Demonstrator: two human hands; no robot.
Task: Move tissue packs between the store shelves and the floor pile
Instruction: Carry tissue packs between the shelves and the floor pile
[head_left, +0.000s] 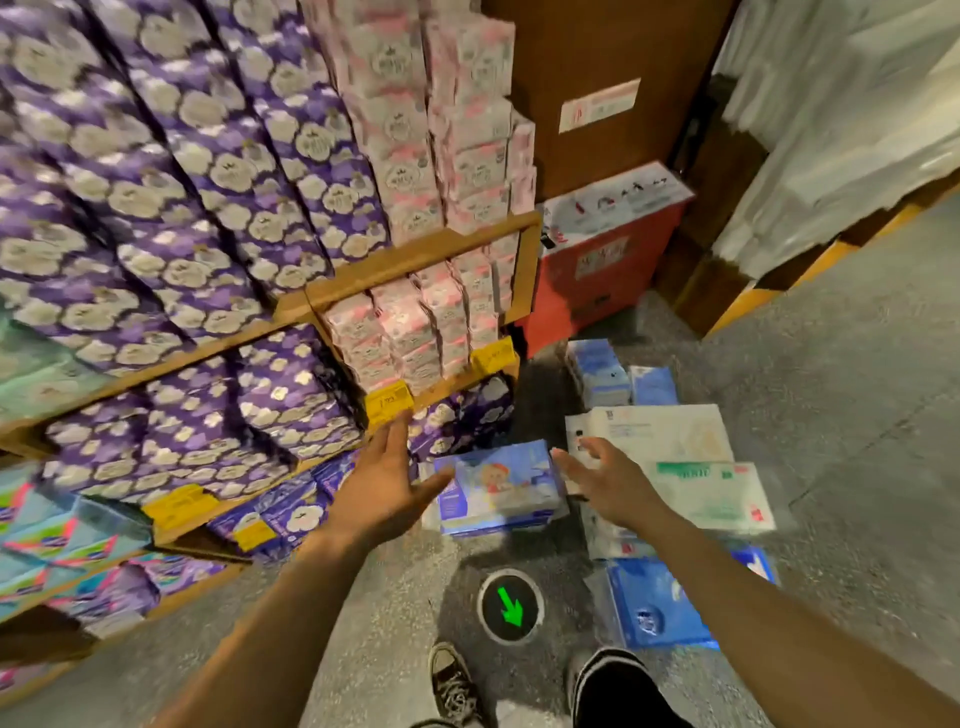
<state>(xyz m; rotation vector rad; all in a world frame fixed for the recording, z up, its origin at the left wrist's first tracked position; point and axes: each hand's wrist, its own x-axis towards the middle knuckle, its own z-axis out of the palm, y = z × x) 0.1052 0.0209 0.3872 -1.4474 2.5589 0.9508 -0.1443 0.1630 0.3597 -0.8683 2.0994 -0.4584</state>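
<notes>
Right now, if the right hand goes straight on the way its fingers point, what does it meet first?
Probably the blue tissue pack: the right hand has its fingertips just off the pack's right end. Depth is unclear, so it may be above it.

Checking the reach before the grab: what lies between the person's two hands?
In the head view, a light blue tissue pack lies between the left hand and the right hand. Both hands have straight fingers, and neither grips it yet.
</notes>
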